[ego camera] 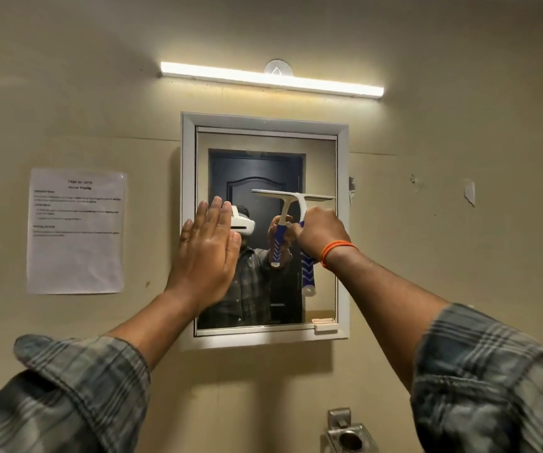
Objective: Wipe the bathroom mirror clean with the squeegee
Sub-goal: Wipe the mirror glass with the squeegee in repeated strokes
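Note:
A small mirror [319, 165] in a white frame hangs on the beige wall. My right hand [320, 235] grips the blue-and-white handle of a white squeegee [296, 199], whose blade lies level against the glass about halfway up, on the right side. The handle's end pokes out below my fist. My left hand [206, 253] is flat, fingers together and pointing up, pressed on the mirror's left edge and frame. The glass reflects a dark door and a person in a plaid shirt.
A lit tube lamp [271, 80] runs above the mirror. A printed sheet [75, 232] is taped to the wall at the left. A metal holder [350, 434] sticks out from the wall below the mirror. A small catch [325, 325] sits at the frame's lower right.

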